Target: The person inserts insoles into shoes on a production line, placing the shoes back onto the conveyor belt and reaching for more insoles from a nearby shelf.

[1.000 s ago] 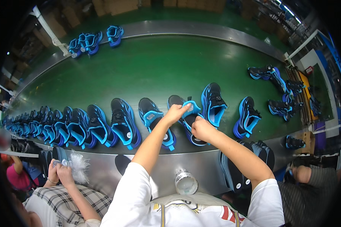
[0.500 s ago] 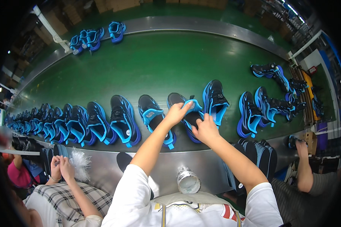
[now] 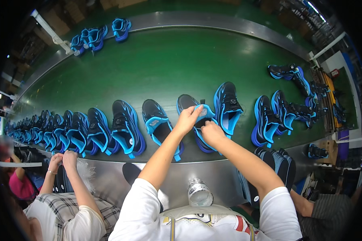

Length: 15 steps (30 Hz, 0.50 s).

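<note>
Shoe, black and blue, toe pointing away from the body, lies on the green worktop under both hands, just as half a second ago. Left hand has the light-blue tongue pinched between thumb and fingers, the same hold as in the earlier frame. Right hand differs: its fingers, looser and more extended then, are now curled in at the shoe's opening. Fingertips partly hidden; cannot tell if they pinch anything.

Neighbour shoe, left of the hands, sits slightly farther from the held one than before. Laced shoe, just right of the hands, keeps its place beside it. Long row of like shoes runs off to the far left of the hands.

Nearer the body than the hands: clear container on the steel ledge, unchanged. Stacked insoles to the right, also on the near side.

Co-worker's hands, well left, are higher than before, now close to the row. Another co-worker's forearm, right and nearer the body, is lowered; earlier it reached up to a shoe at far right, which now lies untouched.
</note>
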### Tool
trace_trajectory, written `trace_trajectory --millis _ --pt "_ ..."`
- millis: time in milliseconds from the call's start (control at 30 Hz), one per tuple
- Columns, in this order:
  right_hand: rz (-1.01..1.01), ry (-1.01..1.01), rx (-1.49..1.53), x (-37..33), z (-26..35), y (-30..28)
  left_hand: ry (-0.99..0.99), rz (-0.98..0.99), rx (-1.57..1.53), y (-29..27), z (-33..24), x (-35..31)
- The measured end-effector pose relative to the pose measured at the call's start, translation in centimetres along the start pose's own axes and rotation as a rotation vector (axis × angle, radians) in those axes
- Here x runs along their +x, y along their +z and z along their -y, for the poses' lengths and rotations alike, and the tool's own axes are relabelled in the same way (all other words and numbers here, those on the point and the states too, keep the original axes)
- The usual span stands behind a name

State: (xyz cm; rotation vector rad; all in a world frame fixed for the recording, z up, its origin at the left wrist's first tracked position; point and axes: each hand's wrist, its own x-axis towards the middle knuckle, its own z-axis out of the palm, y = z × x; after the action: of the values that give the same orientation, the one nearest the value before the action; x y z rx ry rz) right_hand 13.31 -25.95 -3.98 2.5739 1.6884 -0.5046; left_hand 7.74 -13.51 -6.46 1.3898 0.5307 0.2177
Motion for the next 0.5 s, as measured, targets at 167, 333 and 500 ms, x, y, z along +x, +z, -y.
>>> trace_trajectory --millis 167,333,500 --pt "-0.011 -0.029 -0.089 0.2 0.2 1.2 0.013 -0.021 0.011 -0.4 0.1 -0.4" --pt "0.043 0.005 -0.109 0.0 -0.3 1.6 -0.005 -0.038 0.091 0.1 0.2 -0.6" --pt "0.090 -0.092 -0.122 0.0 -1.1 1.8 -0.033 -0.033 0.106 0.1 0.1 -0.6"
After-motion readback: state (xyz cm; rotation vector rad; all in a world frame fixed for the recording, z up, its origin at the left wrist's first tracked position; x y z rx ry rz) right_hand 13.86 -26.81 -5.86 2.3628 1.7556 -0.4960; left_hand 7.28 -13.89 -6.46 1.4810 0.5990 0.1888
